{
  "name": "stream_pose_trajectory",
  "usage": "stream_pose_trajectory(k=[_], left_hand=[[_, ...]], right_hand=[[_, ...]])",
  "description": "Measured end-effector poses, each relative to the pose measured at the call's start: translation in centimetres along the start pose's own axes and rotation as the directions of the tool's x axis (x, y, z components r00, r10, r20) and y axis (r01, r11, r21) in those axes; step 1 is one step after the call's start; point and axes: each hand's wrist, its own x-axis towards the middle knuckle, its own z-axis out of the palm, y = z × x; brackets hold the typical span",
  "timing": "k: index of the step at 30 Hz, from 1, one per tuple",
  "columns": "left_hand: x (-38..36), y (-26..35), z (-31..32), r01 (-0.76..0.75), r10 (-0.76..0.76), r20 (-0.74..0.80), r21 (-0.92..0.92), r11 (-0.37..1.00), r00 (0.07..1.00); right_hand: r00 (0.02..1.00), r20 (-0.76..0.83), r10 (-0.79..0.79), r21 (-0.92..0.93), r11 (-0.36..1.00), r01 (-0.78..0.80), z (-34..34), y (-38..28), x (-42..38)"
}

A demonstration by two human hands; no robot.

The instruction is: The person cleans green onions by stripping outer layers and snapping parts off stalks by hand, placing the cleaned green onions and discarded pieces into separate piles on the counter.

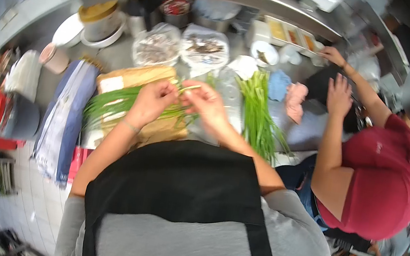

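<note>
My left hand is closed, its fingertips pinched at the end of some thin green onion stalks. Close by on the right, my right hand pinches a thin pale yellow-green piece of stalk between thumb and fingers. Under my left hand, a loose bunch of green onions spreads leftward over brown paper. A second bunch of green onions lies lengthwise to the right of my right hand. Short green scraps lie below my hands, partly hidden by them.
Behind my hands stand two plastic-lined bowls and a yellow-rimmed bucket. A blue-and-white cloth bundle lies left. Blue cloth and pink cloth lie right. A co-worker in a red shirt reaches over the counter there.
</note>
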Motion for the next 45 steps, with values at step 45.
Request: stream_pose_trajectory(k=[45], left_hand=[[-1.8,7.8,4.6,-0.356,0.364,0.081,0.477,0.804,0.928]], right_hand=[[0.803,-0.176,-0.57,-0.328,0.803,0.499,0.2,-3.1,-3.3]])
